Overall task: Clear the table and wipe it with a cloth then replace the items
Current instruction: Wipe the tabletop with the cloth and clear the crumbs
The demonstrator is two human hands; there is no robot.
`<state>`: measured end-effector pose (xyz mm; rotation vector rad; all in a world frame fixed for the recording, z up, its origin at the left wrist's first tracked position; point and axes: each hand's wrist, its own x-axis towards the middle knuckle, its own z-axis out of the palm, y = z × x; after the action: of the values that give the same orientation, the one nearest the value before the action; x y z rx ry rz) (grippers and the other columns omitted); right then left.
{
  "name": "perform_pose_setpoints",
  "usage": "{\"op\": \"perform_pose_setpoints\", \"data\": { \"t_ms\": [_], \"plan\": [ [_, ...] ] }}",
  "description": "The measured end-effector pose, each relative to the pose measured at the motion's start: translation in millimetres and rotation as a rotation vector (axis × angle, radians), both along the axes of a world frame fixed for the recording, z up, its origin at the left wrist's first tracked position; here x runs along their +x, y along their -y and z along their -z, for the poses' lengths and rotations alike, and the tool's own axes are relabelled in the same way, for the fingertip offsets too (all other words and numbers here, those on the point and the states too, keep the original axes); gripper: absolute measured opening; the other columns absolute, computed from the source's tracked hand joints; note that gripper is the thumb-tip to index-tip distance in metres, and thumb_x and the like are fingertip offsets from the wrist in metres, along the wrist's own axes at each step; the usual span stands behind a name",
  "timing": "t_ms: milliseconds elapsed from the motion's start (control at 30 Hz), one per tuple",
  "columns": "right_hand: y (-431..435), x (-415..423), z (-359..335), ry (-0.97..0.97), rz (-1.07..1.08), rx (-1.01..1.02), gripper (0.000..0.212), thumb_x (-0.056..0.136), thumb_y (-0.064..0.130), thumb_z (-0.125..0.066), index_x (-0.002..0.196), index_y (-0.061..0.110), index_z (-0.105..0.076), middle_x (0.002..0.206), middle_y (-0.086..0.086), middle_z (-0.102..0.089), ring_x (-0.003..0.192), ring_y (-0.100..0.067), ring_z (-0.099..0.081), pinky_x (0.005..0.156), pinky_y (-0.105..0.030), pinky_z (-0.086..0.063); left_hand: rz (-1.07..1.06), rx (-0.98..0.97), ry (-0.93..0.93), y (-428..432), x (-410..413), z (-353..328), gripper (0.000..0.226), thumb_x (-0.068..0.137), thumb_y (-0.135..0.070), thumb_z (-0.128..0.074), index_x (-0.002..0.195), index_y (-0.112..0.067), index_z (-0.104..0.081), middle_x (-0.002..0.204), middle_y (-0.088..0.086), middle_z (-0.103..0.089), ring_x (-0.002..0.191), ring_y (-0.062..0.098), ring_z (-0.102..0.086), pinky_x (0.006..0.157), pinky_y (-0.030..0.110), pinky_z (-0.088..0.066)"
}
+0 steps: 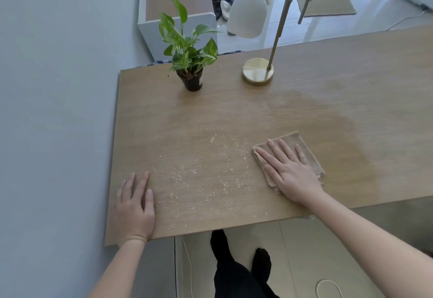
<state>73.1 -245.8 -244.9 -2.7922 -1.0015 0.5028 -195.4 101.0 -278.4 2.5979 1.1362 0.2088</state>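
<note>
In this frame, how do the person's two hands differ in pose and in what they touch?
The right hand lies flat on the folded tan cloth; the left hand rests on bare table. The right hand sits right of the crumbs, the left hand at the table's left edge. Both are open, fingers straight, palms down.

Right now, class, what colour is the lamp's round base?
Shiny gold, brass-like; the head view shows the lamp base best.

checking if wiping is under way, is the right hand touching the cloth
Touching: the head view shows the right hand pressed flat on the cloth, fingers straight across it.
</note>
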Motion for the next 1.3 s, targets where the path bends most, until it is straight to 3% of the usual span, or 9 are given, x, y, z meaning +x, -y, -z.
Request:
{"op": "perform_pose_setpoints", "data": {
  "t_ms": [133, 300, 400, 567, 800, 967, 1067, 1200, 1300],
  "plan": [
    [26.5, 38.3, -8.0, 0.001, 0.126, -0.021, 0.05, 0.106, 0.068, -0.002, 0.156, 0.07, 0.008, 0.175, 0.025, 0.004, 0.162, -0.007, 0.01, 0.131, -0.045, 0.008, -0.004, 0.004, 0.009, -2.3, 0.8, 0.6, 0.056, 0.104, -0.05, -0.036, 0.155, -0.039, -0.054, 0.165, 0.001, -0.048, 0.154, 0.031, -0.035, 0.123, 0.054, -0.035],
    [-57.0, 77.9, 4.5, -0.034, 0.411, 0.021, 0.056, 0.107, 0.067, -0.004, 0.162, 0.06, 0.002, 0.177, 0.013, 0.008, 0.163, -0.019, 0.013, 0.129, -0.055, 0.013, 0.0, -0.005, 0.027, -1.9, 0.5, 0.8, 0.055, 0.104, -0.049, -0.037, 0.155, -0.038, -0.055, 0.165, 0.002, -0.048, 0.154, 0.031, -0.035, 0.123, 0.055, -0.035],
    [-75.8, 56.3, 2.3, -0.03, 0.184, 0.026, 0.053, 0.108, 0.066, -0.004, 0.16, 0.063, 0.006, 0.176, 0.015, 0.012, 0.163, -0.017, 0.015, 0.129, -0.052, 0.013, -0.01, 0.003, 0.017, -2.3, -0.1, -0.1, 0.054, 0.104, -0.048, -0.038, 0.155, -0.039, -0.055, 0.165, 0.0, -0.047, 0.154, 0.03, -0.036, 0.121, 0.056, -0.037],
    [11.9, 29.4, -8.0, -0.006, -0.102, -0.017, 0.051, 0.107, 0.068, -0.004, 0.157, 0.068, 0.006, 0.173, 0.027, 0.008, 0.162, -0.007, 0.011, 0.132, -0.048, 0.004, 0.0, -0.019, 0.036, -2.5, 1.1, 0.3, 0.055, 0.104, -0.049, -0.037, 0.156, -0.039, -0.054, 0.166, 0.001, -0.046, 0.155, 0.03, -0.034, 0.124, 0.055, -0.035],
    [-69.0, 85.6, 2.7, -0.024, 0.326, 0.011, 0.054, 0.106, 0.068, -0.005, 0.16, 0.064, 0.003, 0.177, 0.015, 0.008, 0.164, -0.017, 0.012, 0.129, -0.052, 0.012, 0.005, -0.03, 0.033, -4.2, -0.1, 3.2, 0.054, 0.105, -0.05, -0.037, 0.156, -0.041, -0.052, 0.168, -0.002, -0.043, 0.157, 0.028, -0.032, 0.124, 0.054, -0.034],
    [-61.2, 28.5, 4.7, 0.002, -0.132, 0.042, 0.051, 0.11, 0.066, -0.007, 0.159, 0.066, 0.006, 0.175, 0.021, 0.007, 0.162, -0.01, 0.012, 0.132, -0.049, 0.007, 0.004, -0.014, 0.027, -1.8, -1.9, 3.2, 0.053, 0.105, -0.048, -0.039, 0.156, -0.041, -0.053, 0.167, -0.002, -0.045, 0.156, 0.029, -0.035, 0.123, 0.054, -0.036],
    [-20.4, 23.3, 5.3, 0.018, -0.219, 0.013, 0.052, 0.109, 0.064, -0.005, 0.16, 0.064, 0.007, 0.175, 0.022, 0.004, 0.162, -0.007, 0.015, 0.132, -0.047, 0.005, 0.005, -0.006, 0.034, -2.5, -1.6, 1.9, 0.052, 0.105, -0.047, -0.04, 0.155, -0.04, -0.053, 0.166, -0.001, -0.046, 0.154, 0.03, -0.036, 0.121, 0.055, -0.039],
    [-26.1, 14.9, 8.5, 0.075, -0.042, 0.019, 0.055, 0.109, 0.065, -0.009, 0.164, 0.058, -0.004, 0.176, 0.012, 0.004, 0.164, -0.017, 0.01, 0.132, -0.049, 0.003, 0.002, -0.012, 0.027, -3.4, -2.1, 1.1, 0.053, 0.105, -0.047, -0.04, 0.156, -0.04, -0.053, 0.166, -0.001, -0.046, 0.155, 0.029, -0.036, 0.121, 0.056, -0.038],
    [-50.0, -0.4, 18.7, 0.055, 0.302, 0.078, 0.066, 0.11, 0.06, -0.012, 0.17, 0.035, -0.002, 0.178, -0.001, 0.001, 0.164, -0.019, 0.007, 0.133, -0.044, 0.006, 0.004, -0.02, 0.025, -1.2, -0.8, 0.1, 0.053, 0.105, -0.048, -0.039, 0.156, -0.042, -0.052, 0.166, -0.002, -0.045, 0.155, 0.029, -0.035, 0.121, 0.056, -0.038]
  ]
}}
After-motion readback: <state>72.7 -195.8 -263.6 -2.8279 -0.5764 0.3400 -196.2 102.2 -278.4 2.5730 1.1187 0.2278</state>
